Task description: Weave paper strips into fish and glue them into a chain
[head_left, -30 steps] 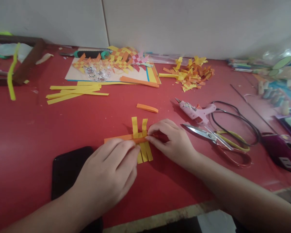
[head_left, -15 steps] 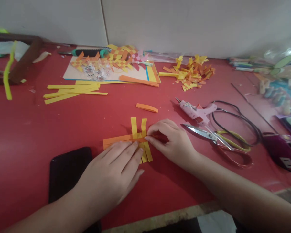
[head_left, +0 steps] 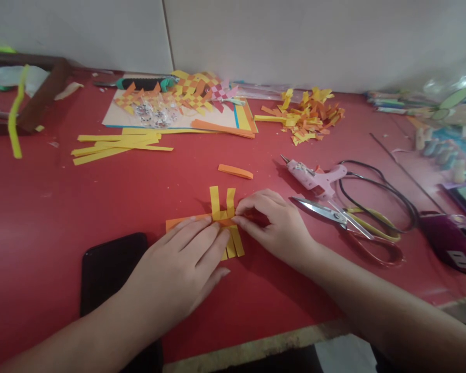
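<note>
Yellow paper strips (head_left: 230, 202) cross orange paper strips (head_left: 174, 224) in a small weave on the red table, partly under my fingers. My left hand (head_left: 192, 259) lies flat over the left part of the weave, fingers stretched out. At the weave's right end, my right hand (head_left: 274, 217) pinches an orange strip between thumb and forefinger; the strip's tip is mostly hidden. A short folded orange strip (head_left: 235, 171) lies just beyond the weave. Beside my left wrist is a black phone-like slab (head_left: 111, 267).
Right of my right hand lie a pink glue gun (head_left: 314, 178) and scissors (head_left: 322, 211). Loose yellow strips (head_left: 120, 146) lie at the back left. Farther back are paper scraps (head_left: 314, 116), woven pieces (head_left: 196, 93) on paper sheets, and a brown frame (head_left: 42, 103).
My left hand has shifted slightly, its fingers lying a little farther up over the orange strips. My right hand keeps its pinch in nearly the same place.
</note>
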Motion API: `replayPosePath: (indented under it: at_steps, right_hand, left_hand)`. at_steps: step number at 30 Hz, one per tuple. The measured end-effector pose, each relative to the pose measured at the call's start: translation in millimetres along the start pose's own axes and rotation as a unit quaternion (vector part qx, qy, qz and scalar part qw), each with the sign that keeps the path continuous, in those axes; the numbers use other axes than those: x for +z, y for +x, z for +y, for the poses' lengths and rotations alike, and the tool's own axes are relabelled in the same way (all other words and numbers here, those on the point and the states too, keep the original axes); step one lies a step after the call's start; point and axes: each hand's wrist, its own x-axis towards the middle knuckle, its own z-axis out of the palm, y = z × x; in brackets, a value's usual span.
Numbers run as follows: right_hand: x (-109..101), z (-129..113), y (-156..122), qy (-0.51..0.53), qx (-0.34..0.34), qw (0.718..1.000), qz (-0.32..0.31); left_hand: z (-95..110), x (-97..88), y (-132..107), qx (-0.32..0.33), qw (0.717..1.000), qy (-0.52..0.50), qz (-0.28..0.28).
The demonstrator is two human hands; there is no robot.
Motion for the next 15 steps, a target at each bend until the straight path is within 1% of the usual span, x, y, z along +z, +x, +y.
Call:
replayPosePath:
  at_steps: [6,10,15]
  right_hand:
    - [0.5,-0.5,0.0,0.003,0.003,1.0,0.001]
    - [0.0,-1.1,0.5,0.001,0.007,1.0,-0.002]
    - [-4.7,0.9,1.0,0.012,0.012,1.0,-0.018]
  left_hand:
    - [-2.8,0.3,-0.1,-0.008,0.999,-0.002,-0.032]
    - [-2.8,1.4,-0.9,-0.015,0.999,0.007,-0.032]
    - [-2.8,1.4,0.5,-0.002,1.0,0.012,-0.025]
